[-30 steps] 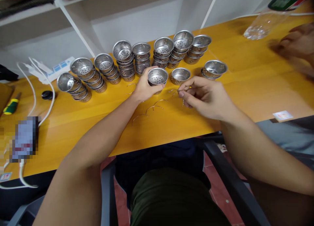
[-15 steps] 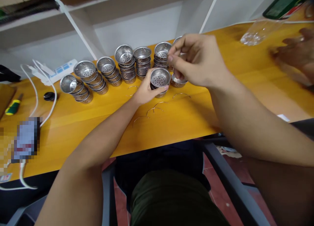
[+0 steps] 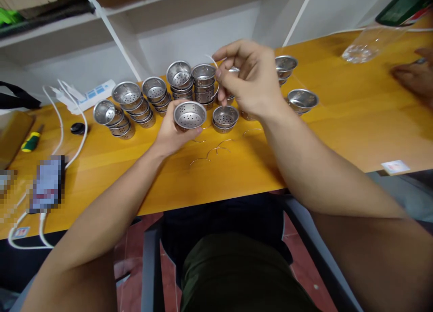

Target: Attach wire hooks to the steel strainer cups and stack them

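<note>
**Both hands loaded**

Your left hand (image 3: 170, 133) is clamped on a cup (image 3: 190, 116) at 12 o'clock. Your right hand (image 3: 252, 75) pinches a wire (image 3: 213, 60) at the cup's 1 o'clock. Loose wires (image 3: 217, 148) lie at its 5 o'clock.

Round silver metal cup (image 3: 189, 117) being held near centre of frame, mouth facing up, showing inside dotted with small holes. Thin curved wire (image 3: 213, 60) standing roughly upright in upper middle, bowing rightward, its middle partly hiding.
</note>
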Demonstrator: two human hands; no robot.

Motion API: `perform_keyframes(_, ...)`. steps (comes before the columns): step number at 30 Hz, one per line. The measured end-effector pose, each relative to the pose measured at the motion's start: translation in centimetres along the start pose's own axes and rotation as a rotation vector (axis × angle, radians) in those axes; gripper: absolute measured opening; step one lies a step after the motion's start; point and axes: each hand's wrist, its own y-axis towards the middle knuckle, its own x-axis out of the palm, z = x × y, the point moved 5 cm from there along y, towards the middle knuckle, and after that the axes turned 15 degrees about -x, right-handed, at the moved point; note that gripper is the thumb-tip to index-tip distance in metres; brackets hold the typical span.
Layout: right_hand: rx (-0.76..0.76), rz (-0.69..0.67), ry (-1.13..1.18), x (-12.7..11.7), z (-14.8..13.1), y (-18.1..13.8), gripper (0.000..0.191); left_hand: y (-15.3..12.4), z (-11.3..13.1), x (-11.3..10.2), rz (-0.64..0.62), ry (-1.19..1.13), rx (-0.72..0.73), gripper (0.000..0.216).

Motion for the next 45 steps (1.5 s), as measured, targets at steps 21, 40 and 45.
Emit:
perform_keyframes(21, -0.082, -0.241, -0.223, 5.8, 1.6, -4.0, 0.032, -2.1, -1.0, 0.1, 0.085, 0.021, 0.047, 0.105)
perform_keyframes(40, -0.072, -0.171, -0.230, 6.6, 2.4, -4.2, 0.012, -2.6, 0.1, 0.4, 0.078, 0.039, 0.082, 0.095)
perform_keyframes(45, -0.211, -0.079, -0.165, 6.8, 3.0, -4.3, 0.011, -2.5, 0.0, 0.6, 0.144, 0.021, 0.160, 0.107)
